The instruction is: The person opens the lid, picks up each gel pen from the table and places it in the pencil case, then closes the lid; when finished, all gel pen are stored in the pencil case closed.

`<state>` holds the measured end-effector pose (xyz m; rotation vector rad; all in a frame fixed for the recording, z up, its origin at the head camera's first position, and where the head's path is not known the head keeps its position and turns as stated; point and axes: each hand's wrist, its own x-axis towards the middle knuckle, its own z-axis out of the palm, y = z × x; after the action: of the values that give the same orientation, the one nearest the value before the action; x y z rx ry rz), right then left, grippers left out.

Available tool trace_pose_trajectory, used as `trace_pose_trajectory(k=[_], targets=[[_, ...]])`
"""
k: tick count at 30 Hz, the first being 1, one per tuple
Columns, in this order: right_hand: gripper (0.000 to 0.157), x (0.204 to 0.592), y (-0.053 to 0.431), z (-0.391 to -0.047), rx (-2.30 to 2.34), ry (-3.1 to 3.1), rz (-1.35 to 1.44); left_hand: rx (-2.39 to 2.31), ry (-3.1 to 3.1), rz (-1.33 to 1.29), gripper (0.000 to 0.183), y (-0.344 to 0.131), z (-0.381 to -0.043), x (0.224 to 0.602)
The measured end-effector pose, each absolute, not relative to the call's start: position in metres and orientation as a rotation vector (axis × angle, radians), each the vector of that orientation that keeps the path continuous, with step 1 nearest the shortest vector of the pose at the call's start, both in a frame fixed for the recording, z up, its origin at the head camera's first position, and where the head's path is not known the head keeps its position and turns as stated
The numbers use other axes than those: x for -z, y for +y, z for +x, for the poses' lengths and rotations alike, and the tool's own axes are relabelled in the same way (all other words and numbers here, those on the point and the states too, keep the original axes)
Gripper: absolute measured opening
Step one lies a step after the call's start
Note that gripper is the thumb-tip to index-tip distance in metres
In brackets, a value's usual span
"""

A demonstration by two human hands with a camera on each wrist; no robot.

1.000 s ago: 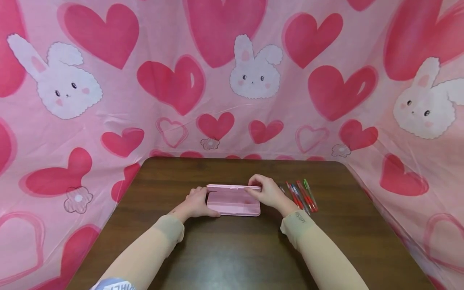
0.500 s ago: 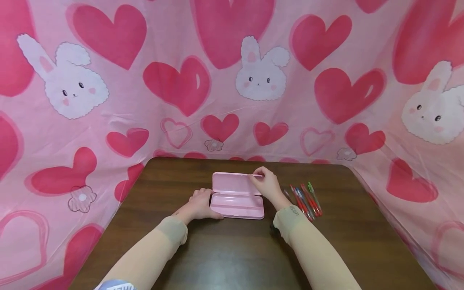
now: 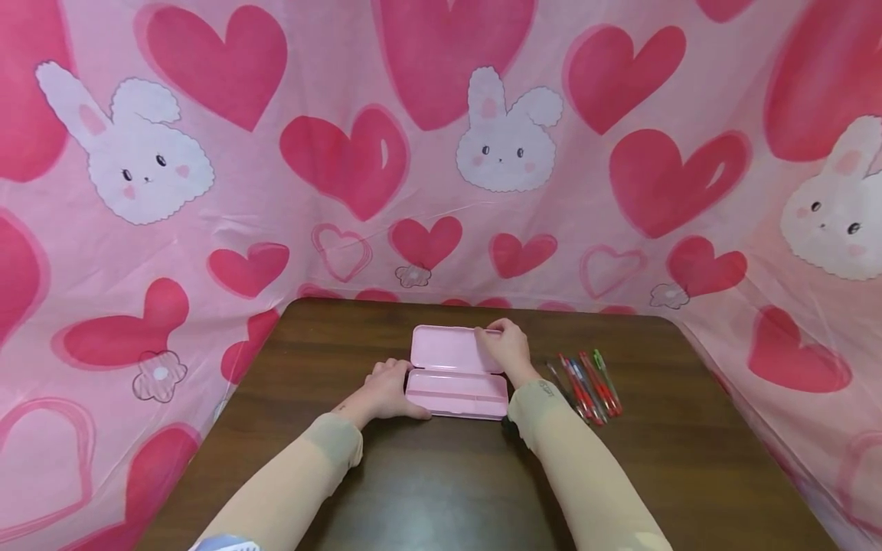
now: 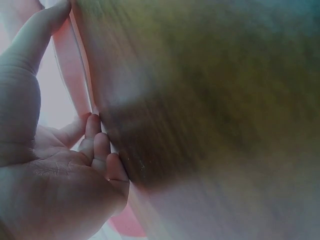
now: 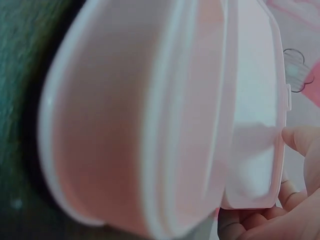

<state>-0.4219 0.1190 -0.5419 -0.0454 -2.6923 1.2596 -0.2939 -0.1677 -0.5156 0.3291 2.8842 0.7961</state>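
Observation:
A pink plastic pencil case (image 3: 451, 381) lies on the table with its lid (image 3: 441, 348) tipped back on the far side. Its shallow base shows a lengthwise divider and no contents. My left hand (image 3: 387, 392) holds the base's left end, thumb along the front corner and fingers by the left side. In the left wrist view, the fingertips (image 4: 101, 142) are down at the table beside the pink wall (image 4: 72, 70). My right hand (image 3: 508, 350) pinches the lid's right end. The right wrist view shows the thumb (image 5: 297, 137) on the lid's edge, with fingers behind it.
Several pens (image 3: 594, 386), with red, blue, green and dark parts, lie together right of the case, close to the right forearm. The brown wooden table (image 3: 413, 490) is bordered by a pink heart-and-rabbit cloth (image 3: 427, 184) at the back and sides.
The right hand has swung the lid up and back from partly raised to fully opened. The left hand has stayed on the base's left end. The view has shifted slightly.

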Motion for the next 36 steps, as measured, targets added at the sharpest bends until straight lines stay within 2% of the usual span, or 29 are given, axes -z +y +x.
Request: trace_pose_trajectory(k=[8,15,20,26,36], targets=[[0.054,0.559,0.128,-0.432,-1.277,-2.771,-0.137,-0.827,2.866,0.336,0.104,-0.161,-0.294,0.518],[0.051,0.512,0.143,-0.378,-1.232,-2.627,0.021,-0.808,2.875,0.334,0.105,-0.161,-0.296,0.521],[0.050,0.496,0.176,-0.355,-1.086,-2.664,0.010,-0.788,2.876,0.331,0.105,-0.163,-0.297,0.521],[0.057,0.490,0.225,-0.336,-0.880,-2.745,-0.031,-0.782,2.870,0.313,0.105,-0.166,-0.298,0.520],[0.061,0.490,0.289,-0.321,-0.697,-2.903,-0.218,-0.772,2.865,0.323,0.108,-0.169,-0.299,0.522]])
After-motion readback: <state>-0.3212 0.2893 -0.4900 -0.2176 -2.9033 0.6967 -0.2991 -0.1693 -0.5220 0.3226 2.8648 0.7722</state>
